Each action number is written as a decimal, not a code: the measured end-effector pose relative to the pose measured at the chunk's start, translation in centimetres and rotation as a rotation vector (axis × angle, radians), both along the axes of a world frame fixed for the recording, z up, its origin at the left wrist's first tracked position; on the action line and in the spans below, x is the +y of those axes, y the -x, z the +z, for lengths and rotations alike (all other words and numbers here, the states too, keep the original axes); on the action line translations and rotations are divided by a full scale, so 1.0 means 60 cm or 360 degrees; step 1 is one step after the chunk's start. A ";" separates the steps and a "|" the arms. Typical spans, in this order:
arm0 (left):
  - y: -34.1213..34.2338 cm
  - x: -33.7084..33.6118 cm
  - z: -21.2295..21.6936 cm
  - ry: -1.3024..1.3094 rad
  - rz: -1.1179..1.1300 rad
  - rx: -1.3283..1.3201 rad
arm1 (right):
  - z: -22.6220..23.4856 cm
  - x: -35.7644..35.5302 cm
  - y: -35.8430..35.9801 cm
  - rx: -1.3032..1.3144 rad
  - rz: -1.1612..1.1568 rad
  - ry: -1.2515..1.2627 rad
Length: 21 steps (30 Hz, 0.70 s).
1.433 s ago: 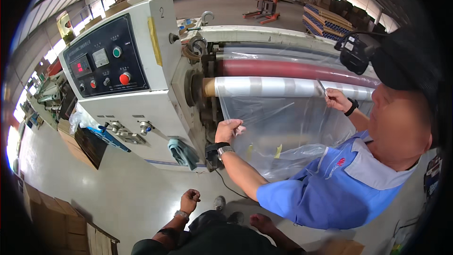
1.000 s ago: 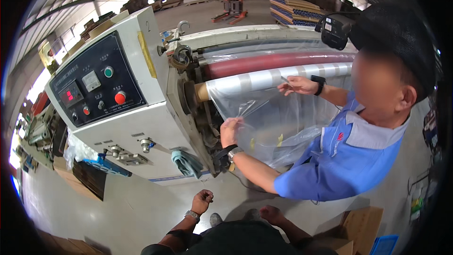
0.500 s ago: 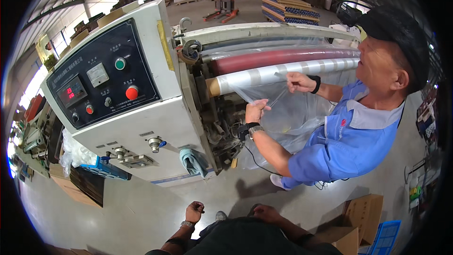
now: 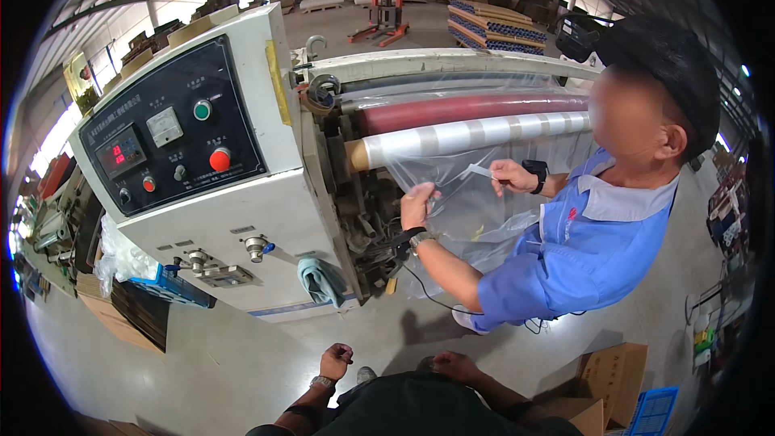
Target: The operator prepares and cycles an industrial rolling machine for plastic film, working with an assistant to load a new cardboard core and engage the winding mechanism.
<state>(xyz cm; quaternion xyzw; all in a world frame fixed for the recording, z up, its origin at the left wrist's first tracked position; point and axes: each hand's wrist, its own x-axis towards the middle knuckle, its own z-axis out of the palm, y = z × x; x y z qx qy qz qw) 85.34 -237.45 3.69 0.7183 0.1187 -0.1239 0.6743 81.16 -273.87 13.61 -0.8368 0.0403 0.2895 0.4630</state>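
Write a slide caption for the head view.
Wearer's left hand and right hand idle low; co-worker handles clear film.

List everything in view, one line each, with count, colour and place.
film machine: one, cream, centre left
control panel: one, black, on the machine's face
red button: one, on the panel
clear film roll: one, striped, on a roller
dark red roller: one, behind the film roll
co-worker: one, blue shirt, black cap, both hands at the film
cloth: one, grey-green, hanging low on the machine
cardboard boxes: brown, lower right
left hand: empty, bottom edge
right hand: empty, bottom edge
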 end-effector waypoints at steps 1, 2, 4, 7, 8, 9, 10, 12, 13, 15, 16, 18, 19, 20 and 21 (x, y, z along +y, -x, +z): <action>0.000 -0.002 -0.002 0.0008 -0.0007 0.0013 | -0.005 -0.002 0.001 -0.0013 0.0023 0.0042; 0.001 -0.001 -0.005 -0.0105 -0.0023 -0.0003 | -0.009 -0.004 0.003 -0.0025 0.0041 0.0082; 0.006 0.000 -0.011 -0.0059 -0.0015 -0.0003 | -0.017 -0.008 0.006 -0.0061 0.0056 0.0082; 0.009 -0.002 -0.009 -0.0040 -0.0021 0.0011 | -0.018 -0.010 0.009 -0.0098 0.0075 0.0069; 0.010 -0.003 -0.009 -0.0061 -0.0027 0.0032 | -0.018 -0.011 0.009 -0.0090 0.0087 0.0061; 0.012 -0.002 -0.009 -0.0062 -0.0032 0.0034 | -0.023 -0.011 0.010 -0.0088 0.0082 0.0060; 0.014 -0.002 -0.009 -0.0067 -0.0030 0.0039 | -0.029 -0.011 0.012 -0.0105 0.0086 0.0069; 0.018 -0.001 -0.009 -0.0074 -0.0027 0.0039 | -0.032 -0.010 0.014 -0.0127 0.0092 0.0077; 0.020 -0.002 -0.010 -0.0051 -0.0034 0.0026 | -0.033 -0.010 0.016 -0.0122 0.0098 0.0078; 0.022 -0.001 -0.010 -0.0027 -0.0035 0.0017 | -0.029 -0.007 0.015 -0.0114 0.0109 0.0080; 0.023 0.000 -0.010 -0.0047 -0.0045 0.0034 | -0.027 -0.005 0.016 -0.0072 0.0089 0.0060; 0.024 0.000 -0.010 -0.0067 -0.0051 0.0049 | -0.023 -0.003 0.016 -0.0054 0.0090 0.0071; 0.025 0.000 -0.010 -0.0078 -0.0050 0.0047 | -0.023 -0.003 0.016 -0.0054 0.0097 0.0070; 0.026 0.001 -0.012 -0.0086 -0.0053 0.0044 | -0.020 -0.003 0.016 -0.0050 0.0098 0.0054; 0.026 0.001 -0.015 -0.0082 -0.0048 0.0042 | -0.018 -0.003 0.016 -0.0046 0.0100 0.0038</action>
